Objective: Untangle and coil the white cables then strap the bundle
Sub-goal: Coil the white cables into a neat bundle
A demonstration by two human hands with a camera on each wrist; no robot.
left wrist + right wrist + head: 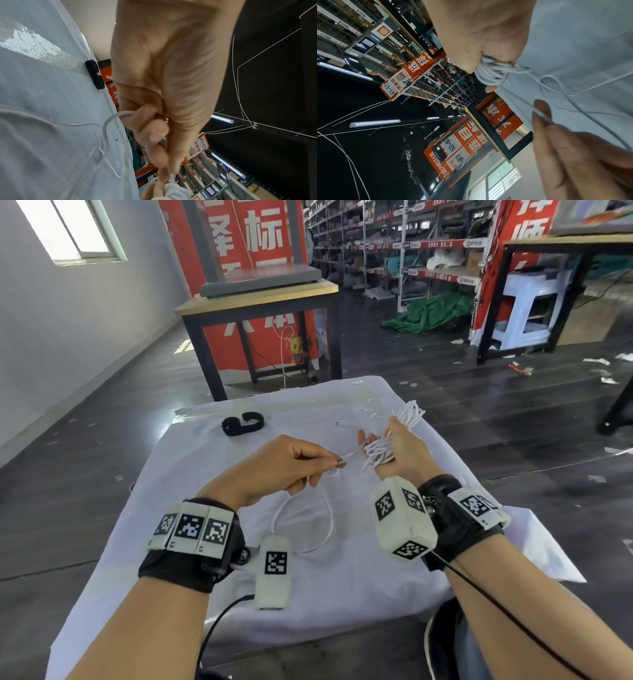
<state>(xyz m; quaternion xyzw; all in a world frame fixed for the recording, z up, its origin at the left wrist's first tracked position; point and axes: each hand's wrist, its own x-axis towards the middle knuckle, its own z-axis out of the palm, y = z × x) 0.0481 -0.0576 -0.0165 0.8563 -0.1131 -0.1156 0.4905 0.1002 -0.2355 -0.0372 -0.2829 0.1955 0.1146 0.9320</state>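
Head view shows our right hand (397, 446) clasping the coiled white cable bundle (378, 453) above the tabletop (359, 587), while our left hand (274, 465) pinches the loose cable tail (325, 518), which loops down onto the white cloth. We judge the coiling mostly done, with that last slack to wind on. Strapping is not yet begun: the black strap (242, 423) lies untouched at the far side.

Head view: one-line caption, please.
Right hand holds the coil, left hand feeds cable; strap lies on the cloth.
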